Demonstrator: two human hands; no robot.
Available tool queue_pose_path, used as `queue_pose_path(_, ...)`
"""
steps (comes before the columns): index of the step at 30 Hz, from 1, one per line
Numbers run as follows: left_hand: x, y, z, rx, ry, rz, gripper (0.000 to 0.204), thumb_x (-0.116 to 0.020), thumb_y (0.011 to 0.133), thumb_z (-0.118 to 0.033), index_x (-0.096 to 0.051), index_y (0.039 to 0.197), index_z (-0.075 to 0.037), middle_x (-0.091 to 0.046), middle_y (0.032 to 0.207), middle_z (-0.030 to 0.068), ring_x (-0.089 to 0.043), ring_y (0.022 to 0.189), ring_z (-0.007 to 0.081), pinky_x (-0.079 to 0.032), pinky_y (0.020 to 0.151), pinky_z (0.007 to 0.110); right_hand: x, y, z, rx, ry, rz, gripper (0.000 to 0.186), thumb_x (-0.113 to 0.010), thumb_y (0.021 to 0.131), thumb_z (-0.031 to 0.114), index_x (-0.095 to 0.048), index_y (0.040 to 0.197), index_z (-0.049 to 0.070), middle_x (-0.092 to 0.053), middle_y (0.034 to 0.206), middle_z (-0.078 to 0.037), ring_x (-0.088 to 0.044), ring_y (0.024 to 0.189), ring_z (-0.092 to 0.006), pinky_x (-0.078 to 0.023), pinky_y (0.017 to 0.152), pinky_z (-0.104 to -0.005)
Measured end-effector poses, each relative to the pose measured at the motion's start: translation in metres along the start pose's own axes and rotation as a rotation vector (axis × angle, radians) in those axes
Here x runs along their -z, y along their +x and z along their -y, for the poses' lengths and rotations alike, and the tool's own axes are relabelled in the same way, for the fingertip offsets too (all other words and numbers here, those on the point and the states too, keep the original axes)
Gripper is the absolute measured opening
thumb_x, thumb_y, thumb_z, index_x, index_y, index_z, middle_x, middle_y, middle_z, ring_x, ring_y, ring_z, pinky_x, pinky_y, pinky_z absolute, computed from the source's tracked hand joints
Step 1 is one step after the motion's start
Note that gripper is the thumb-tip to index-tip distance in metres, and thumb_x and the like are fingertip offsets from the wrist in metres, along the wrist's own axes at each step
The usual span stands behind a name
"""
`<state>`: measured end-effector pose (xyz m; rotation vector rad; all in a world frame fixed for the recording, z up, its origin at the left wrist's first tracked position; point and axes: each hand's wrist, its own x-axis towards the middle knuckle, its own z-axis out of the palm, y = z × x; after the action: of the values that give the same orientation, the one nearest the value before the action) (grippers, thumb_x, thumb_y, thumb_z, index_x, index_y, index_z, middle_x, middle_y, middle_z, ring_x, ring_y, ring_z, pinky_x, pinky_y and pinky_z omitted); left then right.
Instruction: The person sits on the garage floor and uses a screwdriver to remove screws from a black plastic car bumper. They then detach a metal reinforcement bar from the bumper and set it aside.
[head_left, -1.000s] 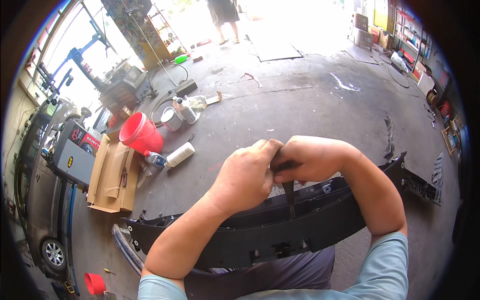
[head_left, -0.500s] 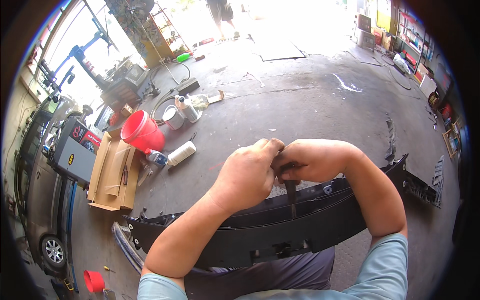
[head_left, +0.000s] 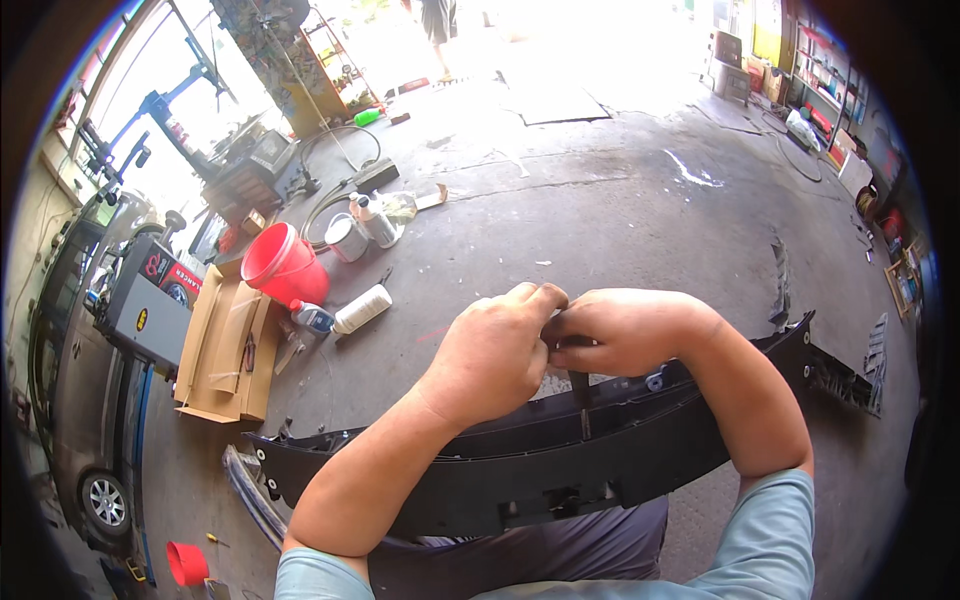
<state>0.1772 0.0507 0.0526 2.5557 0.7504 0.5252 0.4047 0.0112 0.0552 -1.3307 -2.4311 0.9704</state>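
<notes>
Black plastic across the lower middle of the head view: one long curved panel [head_left: 600,458], close to the body, above dark trousers [head_left: 610,535]. Over its open upper side, left hand [head_left: 490,350] and right hand [head_left: 640,328] together, touching at the fingers. Right fingers closed round a narrow dark piece [head_left: 580,395], nearly upright, lower end at the panel's open hollow. Left fingers curled against the right ones, inner side hidden; cannot tell whether also gripping the piece.

Farther out, on grey floor [head_left: 620,220]: at left, an open cardboard box [head_left: 205,385] with pliers [head_left: 250,352] inside; just beside it, a red bucket [head_left: 285,262]. Next to these, a blue bottle [head_left: 314,319] with red cap, and a white bottle [head_left: 362,311] on its side. At far left, a grey machine [head_left: 150,325] near a dark car [head_left: 85,400]. Low at left, a red container [head_left: 187,564] near a small yellow-handled tool [head_left: 217,539]. Far off at top, a person [head_left: 438,25] against bright light.
</notes>
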Motion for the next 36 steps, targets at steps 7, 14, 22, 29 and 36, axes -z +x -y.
queue_pose_path(7,-0.003,-0.003,0.003,-0.027,-0.013,-0.058,0.041,-0.06,0.093,0.0,-0.068,0.133,-0.002,-0.075,0.118,0.0237,-0.073,0.109,0.0475,-0.058,0.096,0.052,0.014,-0.002,0.011,-0.121,0.29,0.146,0.024,-0.068,0.109,0.016,-0.074,0.124,-0.001,-0.078,0.099,-0.021,-0.075,0.092,-0.0363,-0.058,0.087,-0.0457)
queue_pose_path(14,0.0,-0.001,-0.003,-0.025,-0.023,-0.042,0.042,-0.059,0.091,0.0,-0.067,0.133,-0.002,-0.074,0.117,0.0237,-0.072,0.11,0.0474,-0.058,0.096,0.053,0.016,-0.006,0.005,0.043,0.104,0.039,0.024,-0.074,0.108,0.022,-0.077,0.12,0.001,-0.081,0.104,-0.02,-0.077,0.095,-0.0386,-0.059,0.089,-0.0462)
queue_pose_path(22,0.001,-0.005,0.002,-0.04,-0.015,-0.082,0.043,-0.058,0.092,0.001,-0.068,0.134,-0.003,-0.074,0.117,0.0223,-0.073,0.107,0.0463,-0.059,0.094,0.052,0.011,0.002,0.011,-0.062,0.044,0.077,0.039,-0.069,0.112,0.037,-0.074,0.12,0.0,-0.079,0.098,-0.018,-0.074,0.083,-0.0364,-0.059,0.083,-0.0475)
queue_pose_path(29,-0.001,-0.004,-0.004,-0.031,-0.046,-0.102,0.039,-0.057,0.092,0.001,-0.068,0.13,-0.003,-0.074,0.116,0.0222,-0.073,0.106,0.0464,-0.059,0.093,0.052,0.001,-0.003,-0.014,0.046,0.358,0.074,0.028,-0.068,0.113,0.02,-0.07,0.126,-0.004,-0.08,0.1,-0.015,-0.078,0.083,-0.0255,-0.061,0.077,-0.0434)
queue_pose_path(36,-0.002,-0.006,-0.002,-0.032,-0.022,-0.114,0.04,-0.057,0.092,0.001,-0.069,0.129,-0.003,-0.074,0.115,0.023,-0.073,0.107,0.0474,-0.058,0.095,0.053,0.025,-0.004,0.025,-0.149,0.071,0.15,0.035,-0.074,0.11,0.032,-0.072,0.108,-0.003,-0.078,0.087,-0.017,-0.079,0.081,-0.029,-0.06,0.075,-0.0437)
